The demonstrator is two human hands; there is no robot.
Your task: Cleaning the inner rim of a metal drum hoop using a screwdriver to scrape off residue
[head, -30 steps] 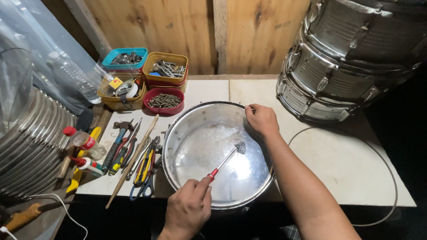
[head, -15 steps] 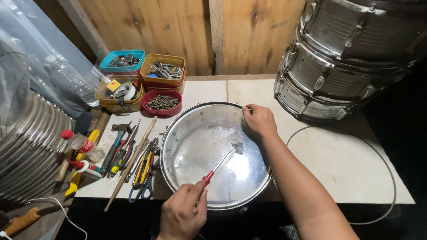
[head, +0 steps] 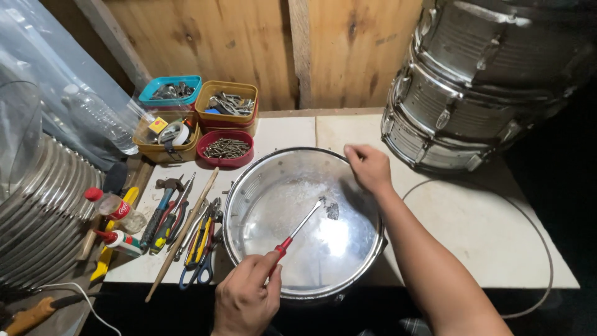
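While my left hand (head: 247, 303) grips the red-handled screwdriver (head: 298, 229) inside the metal drum shell (head: 249, 186), my right hand (head: 369, 167) closes on its far rim.

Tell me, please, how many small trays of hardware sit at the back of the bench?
4: a teal tray at back left, an orange tray beside it, a yellow tray in front holding tape, and a red tray of screws. Others may be hidden underneath.

The left hand (head: 247, 303) grips a red-handled metal screwdriver (head: 300, 228) whose tip rests inside a round shiny steel drum shell (head: 249, 193), while the right hand (head: 370, 168) holds the shell's far rim.
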